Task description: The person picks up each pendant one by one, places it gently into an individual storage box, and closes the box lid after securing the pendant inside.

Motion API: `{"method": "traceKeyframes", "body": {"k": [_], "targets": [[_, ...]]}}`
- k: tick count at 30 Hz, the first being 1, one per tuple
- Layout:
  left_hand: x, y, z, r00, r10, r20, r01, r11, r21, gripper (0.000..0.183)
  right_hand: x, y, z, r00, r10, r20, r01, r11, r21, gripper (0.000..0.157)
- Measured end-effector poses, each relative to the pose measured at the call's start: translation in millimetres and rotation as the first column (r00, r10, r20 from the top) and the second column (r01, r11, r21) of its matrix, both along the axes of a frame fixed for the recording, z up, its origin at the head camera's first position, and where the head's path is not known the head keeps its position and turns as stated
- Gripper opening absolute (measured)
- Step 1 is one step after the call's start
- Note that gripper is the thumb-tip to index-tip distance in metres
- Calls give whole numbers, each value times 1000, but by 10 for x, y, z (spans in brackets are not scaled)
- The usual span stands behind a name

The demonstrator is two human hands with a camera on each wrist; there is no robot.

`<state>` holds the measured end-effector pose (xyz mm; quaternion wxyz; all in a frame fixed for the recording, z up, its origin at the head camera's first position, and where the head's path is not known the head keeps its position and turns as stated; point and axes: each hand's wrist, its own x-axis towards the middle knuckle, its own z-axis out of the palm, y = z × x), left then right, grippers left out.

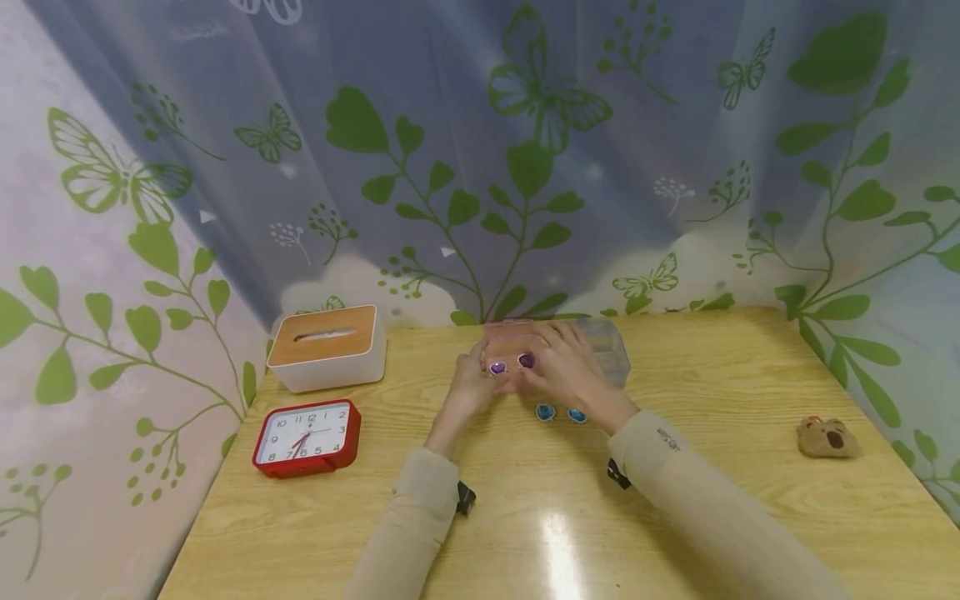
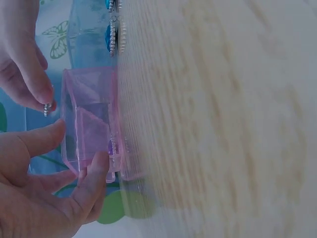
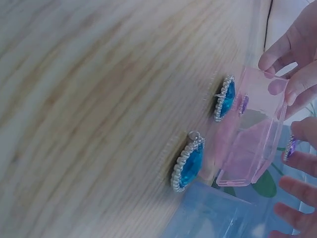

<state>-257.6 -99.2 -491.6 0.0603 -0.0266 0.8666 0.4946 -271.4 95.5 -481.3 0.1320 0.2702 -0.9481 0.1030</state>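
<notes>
A small see-through pink box point(image 1: 508, 332) stands at the table's back edge, its open top showing in the left wrist view. My left hand point(image 1: 471, 379) grips its left end, thumb at the rim and fingers along the side. One purple gem pendant with a silvery beaded edge point(image 1: 497, 367) lies inside the box. A second purple pendant point(image 3: 291, 148) is pinched between thumb and forefinger of my right hand point(image 1: 566, 360), just above the box opening. Two blue gem pendants point(image 1: 545, 412) point(image 3: 189, 166) lie on the table in front of the box.
A clear bluish box point(image 1: 611, 348) adjoins the pink box on the right. Left of my hands are a white tissue box with wooden lid point(image 1: 322, 342) and a red clock point(image 1: 307, 437). A brown plush animal head point(image 1: 825, 437) lies far right. A patterned curtain point(image 1: 450, 167) hangs behind.
</notes>
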Motion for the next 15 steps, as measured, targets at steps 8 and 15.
{"method": "traceKeyframes", "body": {"k": [8,15], "targets": [[7,3,18,1000,-4,-5,4,1000,11,81,-44,-67,10,998,-37,55,36,999,6,34],[-4,-13,8,1000,-12,-10,12,1000,-7,80,-92,-81,87,993,-58,100,57,998,12,33]]}}
